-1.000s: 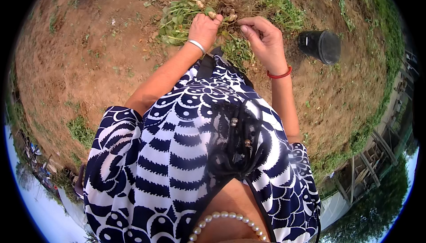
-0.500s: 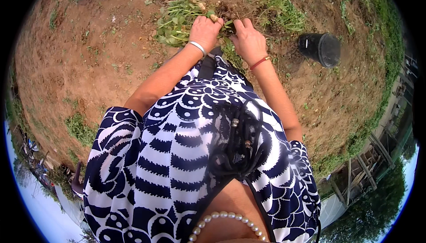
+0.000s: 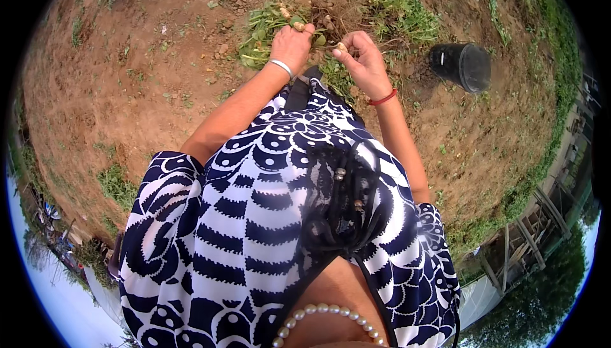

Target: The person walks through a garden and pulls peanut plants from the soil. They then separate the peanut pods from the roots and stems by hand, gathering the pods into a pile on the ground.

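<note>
My left hand (image 3: 291, 49) is closed round an uprooted peanut plant (image 3: 258, 33), whose green leaves spread to the left. A pale peanut pod (image 3: 298, 27) shows at the fingertips of that hand, and other pods sit among the stems and roots just beyond. To the right, my right hand (image 3: 368, 71) pinches a single peanut (image 3: 341, 47) between thumb and forefinger. Brown roots (image 3: 337, 20) lie between and beyond the two hands. How the left fingers wrap the stems is partly hidden.
A black bucket (image 3: 459, 68) lies tilted on the soil at the right. More green plants (image 3: 407, 17) are heaped beyond my right hand. Brown soil (image 3: 121, 87) with scattered leaves stretches to the left. A wooden fence (image 3: 525, 240) stands at the far right edge.
My right hand has drawn a little right and toward me, away from the left, and a peanut now shows in its fingers. The held plant has shifted slightly right.
</note>
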### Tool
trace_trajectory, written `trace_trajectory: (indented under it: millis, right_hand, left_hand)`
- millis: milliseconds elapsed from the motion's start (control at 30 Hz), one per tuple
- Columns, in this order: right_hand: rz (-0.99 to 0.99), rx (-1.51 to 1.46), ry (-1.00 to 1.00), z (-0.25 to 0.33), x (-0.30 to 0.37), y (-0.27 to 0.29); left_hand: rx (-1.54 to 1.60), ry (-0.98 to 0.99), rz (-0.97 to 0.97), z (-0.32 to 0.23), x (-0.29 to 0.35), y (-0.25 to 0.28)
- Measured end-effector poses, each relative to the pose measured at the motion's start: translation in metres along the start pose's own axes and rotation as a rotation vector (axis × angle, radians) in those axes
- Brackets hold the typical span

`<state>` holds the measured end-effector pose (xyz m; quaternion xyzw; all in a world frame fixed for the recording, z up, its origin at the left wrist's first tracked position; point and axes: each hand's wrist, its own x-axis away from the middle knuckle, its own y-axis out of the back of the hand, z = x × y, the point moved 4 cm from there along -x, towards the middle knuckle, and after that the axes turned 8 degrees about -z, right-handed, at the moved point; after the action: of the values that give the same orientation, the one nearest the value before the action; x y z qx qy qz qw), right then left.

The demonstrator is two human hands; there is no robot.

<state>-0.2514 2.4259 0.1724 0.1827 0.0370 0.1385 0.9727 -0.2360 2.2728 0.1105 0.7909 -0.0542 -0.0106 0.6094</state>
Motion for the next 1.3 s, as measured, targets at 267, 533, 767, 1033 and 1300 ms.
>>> trace_trajectory:
  millis: [267, 533, 767, 1033, 1300]
  right_hand:
    - [-0.270, 0.387, 0.139, 0.030, 0.022, -0.006]
    - [-0.079, 0.095, -0.214, -0.026, 0.035, -0.023]
    - [0.118, 0.137, -0.018, -0.002, 0.027, -0.049]
    - [0.097, -0.628, -0.532, -0.019, 0.046, -0.027]
    - [-0.809, -1.372, -0.851, -0.187, 0.076, 0.181]
  left_hand:
    - [0.152, 0.134, 0.051, -0.002, -0.003, -0.002]
    - [0.425, 0.426, 0.016, 0.023, -0.018, -0.006]
    - [0.514, 0.512, 0.016, 0.035, -0.019, -0.038]
    - [0.550, 0.654, -0.082, 0.085, -0.027, -0.049]
    - [0.710, 0.430, -0.152, 0.071, -0.034, -0.016]
